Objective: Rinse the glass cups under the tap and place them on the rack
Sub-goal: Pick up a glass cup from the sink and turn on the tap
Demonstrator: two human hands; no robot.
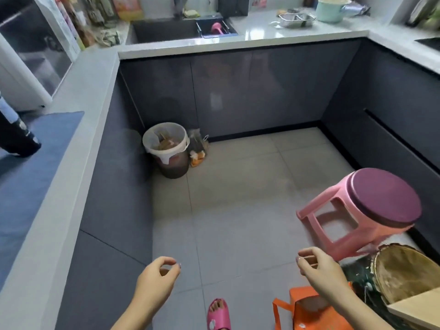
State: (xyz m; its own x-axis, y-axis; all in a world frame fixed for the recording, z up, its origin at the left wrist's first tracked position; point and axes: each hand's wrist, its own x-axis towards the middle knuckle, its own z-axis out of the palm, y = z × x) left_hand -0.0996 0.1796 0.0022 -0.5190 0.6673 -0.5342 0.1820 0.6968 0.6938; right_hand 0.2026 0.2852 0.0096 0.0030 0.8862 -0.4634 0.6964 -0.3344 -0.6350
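Person stands on the floor [238, 186], well apart from the sink [164, 32], which sits at the far end of the kitchen, set into the tabletop [262, 32].

Left hand [158, 272] and right hand [316, 265] are both raised at waist level on the side nearest the camera, far short of the sink. Fingers are loosely curled and neither hand holds anything. Judgement: hands are free because no cup is picked up yet. This looks like the approach step, task at its very start.

No glass cups can be made out anywhere. If they are in or beside the sink, they are too small and blurred to see from here. A dark insert [217, 29] fills the right part of the sink with a pink utensil in it. It may be the rack, can't confirm at this range.

Right of the sink on the tabletop: a steel tray [296, 20], then a mint pot [329, 9] further right.

Below the sink on the floor, against the cabinets: a lined bin [166, 148]. Well away from the sink, near the right hand: a pink stool [371, 210], tilted, not standing square. An orange bag [307, 313] and a pink slipper [217, 314] are at the person's feet.

Next move, as judged: walk up to the sink. The path across the floor looks open, stool is off to the side.
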